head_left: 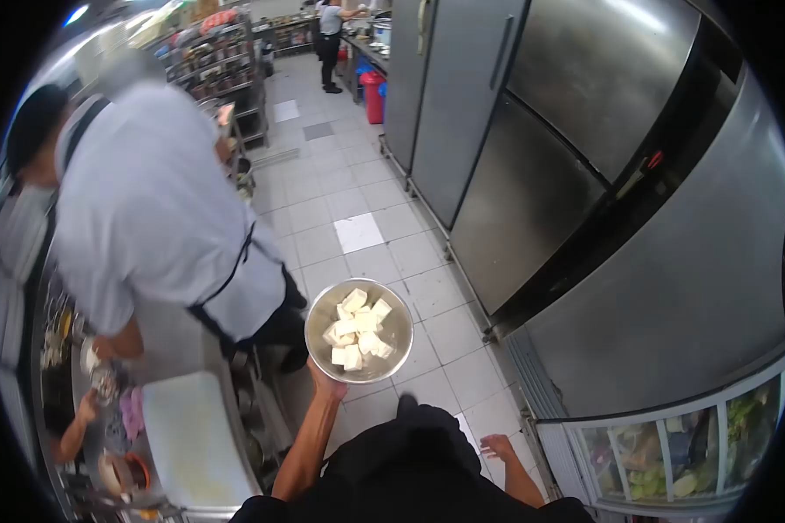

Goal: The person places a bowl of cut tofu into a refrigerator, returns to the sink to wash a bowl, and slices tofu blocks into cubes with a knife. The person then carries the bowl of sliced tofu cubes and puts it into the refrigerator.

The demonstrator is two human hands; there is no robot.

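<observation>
A round metal bowl [399,356] is held out in front of me, with several pale cubes that look like tofu [358,322] heaped in it. My left hand [326,380] is closed on the bowl's near left rim, its fingers partly hidden beneath. Low at my side hangs my right hand [497,447], its fingers loosely apart with nothing in them. The nearest thing to it is the glass-fronted cabinet at the right.
A co-worker [157,192] in a white shirt leans over the counter on the left, near a white cutting board [187,436]. Tall steel refrigerators [541,192] line the right. Ahead runs a tiled aisle [358,200], with another person [330,44] and a red bin [373,96] far off.
</observation>
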